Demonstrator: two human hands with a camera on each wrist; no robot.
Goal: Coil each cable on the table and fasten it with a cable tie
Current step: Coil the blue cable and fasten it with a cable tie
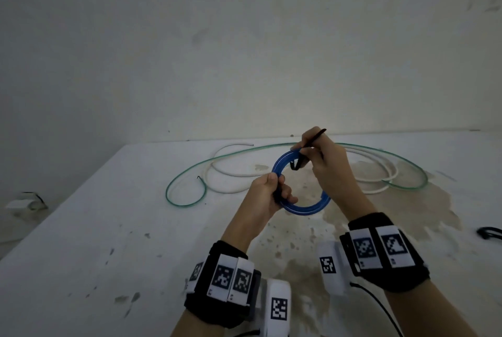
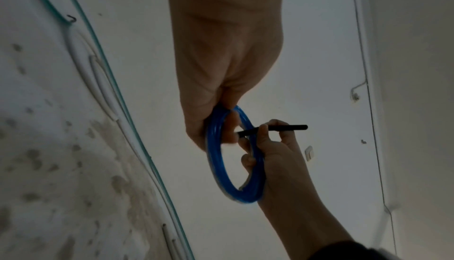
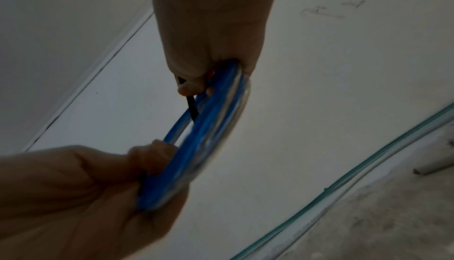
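Left hand grips a coiled blue cable above the table. Right hand, fingers clamped, pinches a black cable tie.

The head camera looks forward and down from above the desk, taking in both hands at mid-frame and the wall behind. Each wrist camera looks along its own hand from very close, angled upward. All three share the blue coil.
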